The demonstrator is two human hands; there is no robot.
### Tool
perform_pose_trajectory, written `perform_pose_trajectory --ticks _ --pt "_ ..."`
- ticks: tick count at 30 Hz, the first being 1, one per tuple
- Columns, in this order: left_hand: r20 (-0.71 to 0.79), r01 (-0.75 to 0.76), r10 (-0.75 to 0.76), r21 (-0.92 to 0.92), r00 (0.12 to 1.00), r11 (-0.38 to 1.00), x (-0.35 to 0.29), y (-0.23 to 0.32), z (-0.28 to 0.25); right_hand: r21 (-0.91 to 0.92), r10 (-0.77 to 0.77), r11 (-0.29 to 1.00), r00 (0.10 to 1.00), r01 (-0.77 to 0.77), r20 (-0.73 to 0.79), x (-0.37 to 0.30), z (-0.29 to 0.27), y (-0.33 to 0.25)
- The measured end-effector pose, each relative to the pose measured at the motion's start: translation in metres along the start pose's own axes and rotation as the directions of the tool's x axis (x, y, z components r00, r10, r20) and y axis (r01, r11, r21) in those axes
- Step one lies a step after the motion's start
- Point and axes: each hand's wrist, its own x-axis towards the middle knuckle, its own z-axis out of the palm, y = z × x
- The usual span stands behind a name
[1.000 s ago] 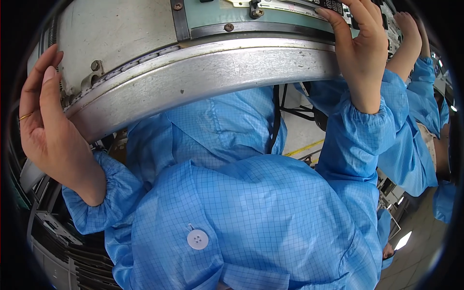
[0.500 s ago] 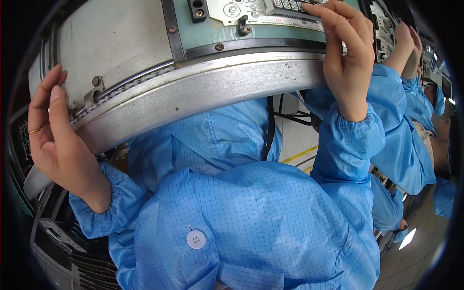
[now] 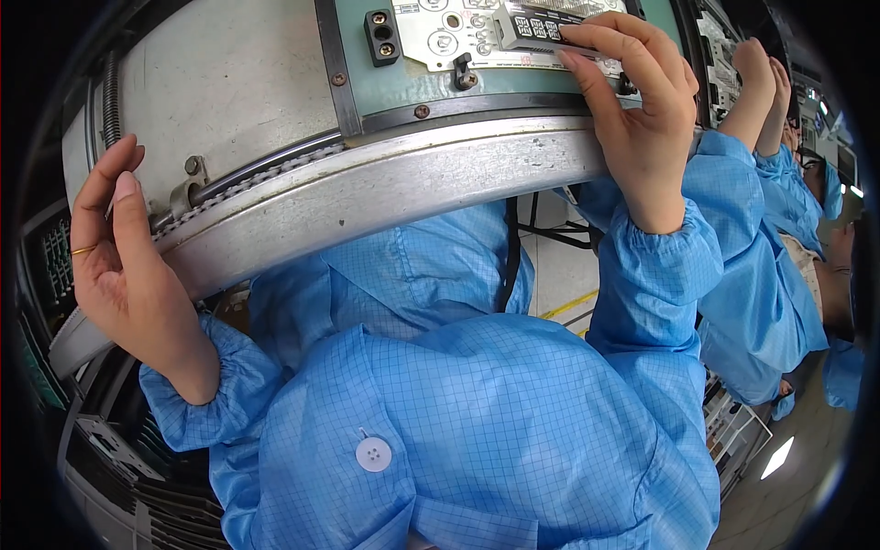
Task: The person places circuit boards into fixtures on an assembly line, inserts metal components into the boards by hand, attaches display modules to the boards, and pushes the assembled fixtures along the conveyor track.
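Observation:
My right hand (image 3: 646,115) reaches over the metal rail to a white circuit board (image 3: 422,37). Its index fingertip rests on a grey display module (image 3: 532,29) with a dark segmented face, and the thumb lies along the module's near side. The other fingers curl above and partly cover the module's right end. My left hand (image 3: 128,266) holds nothing. Its fingers are loosely bent and the thumb stands apart, beside the left end of the rail. A ring sits on one finger.
The board lies on a green plate (image 3: 367,87) with a black block (image 3: 381,37) and a small black clip (image 3: 462,69). The silver rail (image 3: 385,179) with its chain crosses in front of me. At the right, a co-worker's hands (image 3: 756,82) and blue sleeves show.
The board, plate and rail sit slightly lower in view. My right thumb has come out to the module's near side while the index finger stays on it. My left hand keeps its loose shape.

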Motion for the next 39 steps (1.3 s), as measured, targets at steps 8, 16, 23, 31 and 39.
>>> perform_pose_trajectory --ticks 8,16,23,31,39 --pt "0.004 -0.003 0.004 -0.008 1.0 1.0 0.0 -0.003 -0.004 -0.029 -0.273 0.962 0.959 0.272 -0.081 -0.003 0.008 0.04" --pt "0.004 -0.011 0.011 -0.012 1.0 1.0 -0.004 -0.005 -0.003 0.021 -0.25 0.967 0.964 0.253 -0.094 -0.007 0.002 0.046" --pt "0.016 0.003 -0.003 -0.011 1.0 1.0 -0.003 -0.001 -0.002 -0.086 -0.268 0.961 0.962 0.263 -0.052 -0.012 0.0 0.055" --pt "0.022 0.005 -0.005 -0.02 1.0 1.0 -0.001 -0.004 -0.003 0.272 -0.103 0.956 0.993 0.113 -0.051 -0.015 0.01 0.055" --pt "0.026 -0.003 0.003 -0.008 1.0 1.0 -0.002 -0.006 -0.005 0.27 -0.084 0.958 0.995 0.096 -0.053 -0.016 0.01 0.056"
